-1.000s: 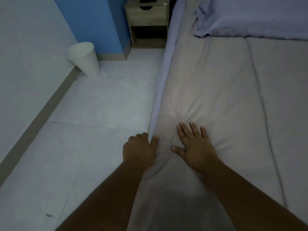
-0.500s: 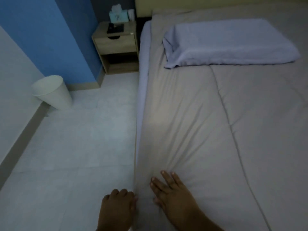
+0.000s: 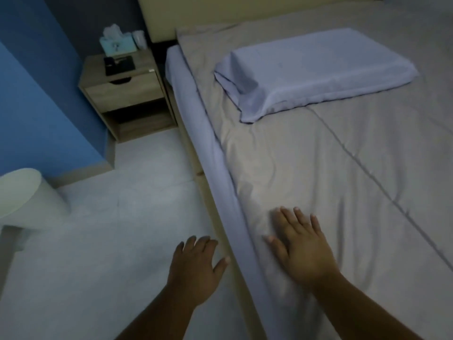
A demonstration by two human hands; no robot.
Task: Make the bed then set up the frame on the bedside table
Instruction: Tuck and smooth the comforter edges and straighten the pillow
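A grey blanket (image 3: pixel 318 168) covers the bed, with a lilac sheet (image 3: pixel 208 153) showing along its left edge and a lilac pillow (image 3: pixel 313 67) near the head. My right hand (image 3: pixel 301 246) lies flat on the blanket near the bed's left edge, fingers spread. My left hand (image 3: pixel 196 271) hovers over the floor beside the bed, fingers relaxed, holding nothing. A dark frame (image 3: pixel 119 65) lies flat on the wooden bedside table (image 3: pixel 122 94) at the upper left.
A teal tissue box (image 3: pixel 117 42) and a pale cup (image 3: pixel 139 39) stand at the back of the bedside table. A white bin (image 3: pixel 27 195) stands on the tiled floor (image 3: pixel 110 241) by the blue wall (image 3: pixel 36 94). A cream headboard (image 3: pixel 220 11) runs behind the bed.
My left hand has let go of the blanket edge and now hangs free off the bed. The view has lifted towards the pillow and the bedside table. My right hand stays flat on the blanket.
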